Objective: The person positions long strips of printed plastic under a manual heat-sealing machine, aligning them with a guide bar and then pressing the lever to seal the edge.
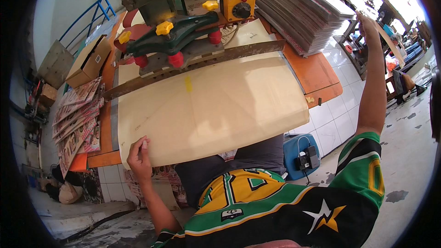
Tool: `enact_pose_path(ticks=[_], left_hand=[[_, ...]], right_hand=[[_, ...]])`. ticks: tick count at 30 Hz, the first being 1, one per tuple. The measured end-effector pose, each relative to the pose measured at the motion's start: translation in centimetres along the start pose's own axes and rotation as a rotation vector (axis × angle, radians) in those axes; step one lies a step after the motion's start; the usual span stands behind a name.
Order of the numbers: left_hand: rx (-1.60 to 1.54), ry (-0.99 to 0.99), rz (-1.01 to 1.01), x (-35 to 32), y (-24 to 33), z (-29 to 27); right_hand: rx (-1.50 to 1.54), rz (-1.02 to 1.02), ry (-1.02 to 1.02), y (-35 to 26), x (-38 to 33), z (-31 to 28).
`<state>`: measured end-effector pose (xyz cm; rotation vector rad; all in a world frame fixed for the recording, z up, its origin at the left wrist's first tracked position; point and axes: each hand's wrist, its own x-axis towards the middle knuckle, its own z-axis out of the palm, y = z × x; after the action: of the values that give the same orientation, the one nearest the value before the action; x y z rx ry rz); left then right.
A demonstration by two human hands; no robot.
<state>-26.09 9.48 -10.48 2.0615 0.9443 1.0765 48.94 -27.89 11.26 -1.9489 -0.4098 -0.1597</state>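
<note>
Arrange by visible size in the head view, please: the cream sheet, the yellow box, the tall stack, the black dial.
Largest to smallest:
1. Cream sheet
2. Tall stack
3. Yellow box
4. Black dial

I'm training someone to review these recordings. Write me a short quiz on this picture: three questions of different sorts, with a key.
1. Fill in the blank: seen from the wearer's side, the left hand is at the near ____ corner of the cream sheet.
2. True or false: both hands are at the cream sheet.
3. Multiple choice: what colour are the knobs on top of the dark green bracket?
A) blue
B) yellow
C) white

Key: 1. left; 2. false, the right hand is out by the tall stack; 3. B
</note>
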Motion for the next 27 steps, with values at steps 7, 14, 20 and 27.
enact_pose_path(ticks=[7, 14, 20, 27], left_hand=[[0.009, 0.009, 0.025, 0.1, -0.2, 0.2], [0.025, 0.019, 0.03, 0.0, 0.0, 0.1], [0.052, 0.028, 0.052, -0.1, -0.2, 0.1], [0.087, 0.054, 0.103, 0.0, 0.3, 0.6]], right_hand=[[-0.14, -0.056, 0.004, -1.0, 1.3, -0.7], [0.106, -0.09, 0.076, -3.7, -1.7, 1.9], [0.16, -0.176, -0.052, -4.2, -5.2, -0.1], [0.497, -0.052, -0.015, 0.1, -10.2, -5.9]])
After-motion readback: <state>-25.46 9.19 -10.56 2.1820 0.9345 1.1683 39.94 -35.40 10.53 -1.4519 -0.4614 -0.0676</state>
